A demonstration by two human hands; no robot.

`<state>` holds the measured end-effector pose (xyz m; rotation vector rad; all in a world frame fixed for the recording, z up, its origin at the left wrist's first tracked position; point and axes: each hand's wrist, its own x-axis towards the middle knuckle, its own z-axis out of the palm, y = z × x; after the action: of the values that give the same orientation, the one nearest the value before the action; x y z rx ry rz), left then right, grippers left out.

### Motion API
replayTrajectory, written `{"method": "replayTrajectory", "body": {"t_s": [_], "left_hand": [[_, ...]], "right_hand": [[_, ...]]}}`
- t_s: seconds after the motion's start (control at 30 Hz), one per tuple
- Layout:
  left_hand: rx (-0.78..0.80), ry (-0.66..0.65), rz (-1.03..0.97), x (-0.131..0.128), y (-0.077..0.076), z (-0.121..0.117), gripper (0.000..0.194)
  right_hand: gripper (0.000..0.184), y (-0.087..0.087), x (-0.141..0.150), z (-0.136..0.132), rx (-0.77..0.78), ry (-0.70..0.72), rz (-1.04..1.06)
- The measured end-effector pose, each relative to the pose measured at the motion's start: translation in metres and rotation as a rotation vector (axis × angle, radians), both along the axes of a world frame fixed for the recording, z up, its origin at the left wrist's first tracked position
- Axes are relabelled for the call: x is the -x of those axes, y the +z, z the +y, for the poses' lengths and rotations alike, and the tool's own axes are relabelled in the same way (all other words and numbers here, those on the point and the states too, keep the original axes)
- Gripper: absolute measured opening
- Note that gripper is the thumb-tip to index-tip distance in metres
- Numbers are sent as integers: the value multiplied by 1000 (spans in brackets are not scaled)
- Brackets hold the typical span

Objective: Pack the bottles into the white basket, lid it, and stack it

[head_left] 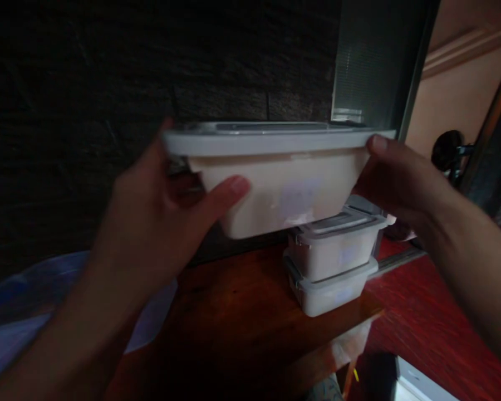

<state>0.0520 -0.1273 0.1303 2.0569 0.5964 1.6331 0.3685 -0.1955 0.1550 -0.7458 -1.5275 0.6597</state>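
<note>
Both my hands clamped on a lidded white plastic container (275,178), left hand (150,223) and right hand (401,178) at its ends, label too blurred to read, two stacked smaller containers (332,262) behind on the wooden shelf (234,312)

Three lidded tubs, two hands, one bag, one shelf

Three white plastic tubs are counted in all: one large tub (284,184) is held up between two hands, the left hand (150,223) and the right hand (401,178), and two smaller tubs are stacked below it, an upper small tub (338,245) and a lower small tub (329,289). One pale plastic bag (20,312) is seen at the left, and one wooden shelf (242,317) is counted beneath the stack.
</note>
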Motion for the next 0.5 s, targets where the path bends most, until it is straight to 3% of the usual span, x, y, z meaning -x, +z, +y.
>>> {"method": "replayTrajectory", "body": {"t_s": [0.07,0.13,0.27,0.5], "left_hand": [[-85,-7,43,-46,33,6,63],[-61,-127,22,-81,42,16,56],[14,-196,-15,-121,23,36,53],[95,-199,1,-151,-2,47,56]], "right_hand": [[46,16,-32,2,11,-66,-12],[45,24,-62,5,48,-136,0],[41,22,-103,12,141,-210,36],[40,0,-132,24,224,-159,26]]}}
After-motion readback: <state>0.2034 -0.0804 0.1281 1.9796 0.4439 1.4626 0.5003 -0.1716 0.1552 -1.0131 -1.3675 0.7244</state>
